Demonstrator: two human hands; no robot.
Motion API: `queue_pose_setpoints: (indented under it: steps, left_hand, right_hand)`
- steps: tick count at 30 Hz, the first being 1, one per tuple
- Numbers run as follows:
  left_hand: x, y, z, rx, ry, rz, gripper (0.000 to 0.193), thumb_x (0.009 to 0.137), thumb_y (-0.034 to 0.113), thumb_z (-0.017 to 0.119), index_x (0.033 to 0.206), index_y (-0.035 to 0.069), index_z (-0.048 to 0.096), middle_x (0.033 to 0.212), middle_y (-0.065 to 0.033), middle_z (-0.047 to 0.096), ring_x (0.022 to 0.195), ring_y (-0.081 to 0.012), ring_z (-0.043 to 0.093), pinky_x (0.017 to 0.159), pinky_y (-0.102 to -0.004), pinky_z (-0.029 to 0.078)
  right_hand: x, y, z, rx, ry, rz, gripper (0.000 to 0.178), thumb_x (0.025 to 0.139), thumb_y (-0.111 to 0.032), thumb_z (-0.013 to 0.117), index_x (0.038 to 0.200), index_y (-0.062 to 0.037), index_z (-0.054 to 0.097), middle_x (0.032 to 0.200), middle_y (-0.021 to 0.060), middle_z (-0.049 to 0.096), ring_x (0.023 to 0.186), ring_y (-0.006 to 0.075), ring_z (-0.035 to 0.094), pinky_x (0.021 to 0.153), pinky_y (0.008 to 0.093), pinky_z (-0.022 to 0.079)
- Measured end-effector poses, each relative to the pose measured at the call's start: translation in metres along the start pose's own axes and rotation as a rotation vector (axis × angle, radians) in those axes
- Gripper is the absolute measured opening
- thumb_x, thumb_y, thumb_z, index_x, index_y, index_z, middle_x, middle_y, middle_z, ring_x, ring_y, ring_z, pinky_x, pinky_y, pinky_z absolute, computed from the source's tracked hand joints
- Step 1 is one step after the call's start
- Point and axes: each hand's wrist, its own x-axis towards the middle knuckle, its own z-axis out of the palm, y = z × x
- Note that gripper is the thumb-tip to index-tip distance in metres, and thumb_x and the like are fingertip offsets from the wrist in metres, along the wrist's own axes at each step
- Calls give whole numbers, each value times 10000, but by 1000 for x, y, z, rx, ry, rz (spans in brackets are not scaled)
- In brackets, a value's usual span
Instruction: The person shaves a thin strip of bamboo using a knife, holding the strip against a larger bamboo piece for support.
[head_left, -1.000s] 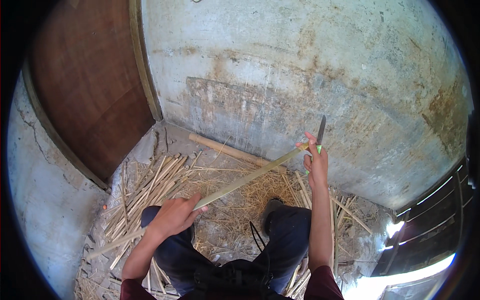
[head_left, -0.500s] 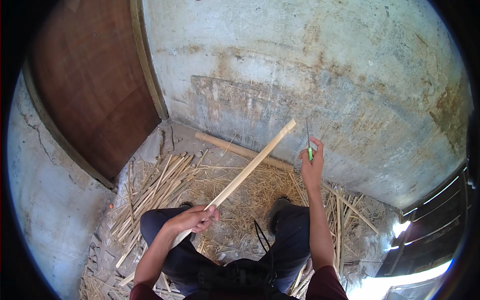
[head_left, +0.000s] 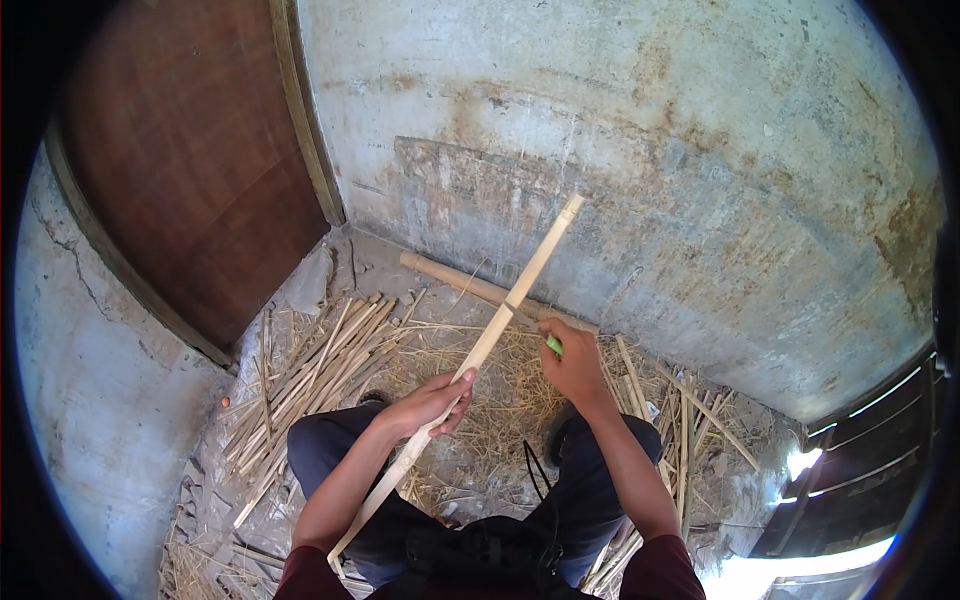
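Observation:
A long pale bamboo strip [head_left: 485, 345] slants from my lap up toward the wall. My left hand [head_left: 432, 402] is closed around it below its middle, fingers wrapped underneath. My right hand [head_left: 573, 362] grips a knife by its green handle [head_left: 554, 346]. The knife's thin dark blade lies against the strip, crossing it above my left hand. Whether the edge has cut into the bamboo, I cannot tell.
A thick bamboo pole [head_left: 450, 275] lies along the wall's foot. Split bamboo sticks [head_left: 320, 370] are heaped on the left, with more sticks [head_left: 685, 440] at right. Shavings [head_left: 500, 400] litter the floor between my legs. A brown door [head_left: 190, 160] stands at the left.
My right hand has come down and left, bringing the knife from beside the strip onto it. My left hand and the strip have shifted right, and the strip stands steeper.

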Motion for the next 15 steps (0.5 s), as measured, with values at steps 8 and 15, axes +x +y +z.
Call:
queue_pose_setpoints:
  steps: [8, 15]
  left_hand:
    - [8, -1, 18, 78, 157, 170, 379, 1179, 438, 506, 1072, 74, 503, 722, 18, 477, 480, -73, 490, 393, -263, 399]
    - [8, -17, 18, 414, 344, 340, 335, 1178, 360, 541, 1194, 27, 575, 738, -13, 583, 598, -109, 564, 538, -298, 463]
  right_hand:
    - [-1, 5, 22, -207, -204, -63, 154, 884, -118, 713, 1024, -55, 699, 838, 166, 730, 730, 407, 723, 654, 517, 561]
    - [1, -4, 32, -318, -263, -74, 177, 865, -118, 709, 1033, -66, 695, 785, 142, 719, 697, 382, 724, 611, 513, 549]
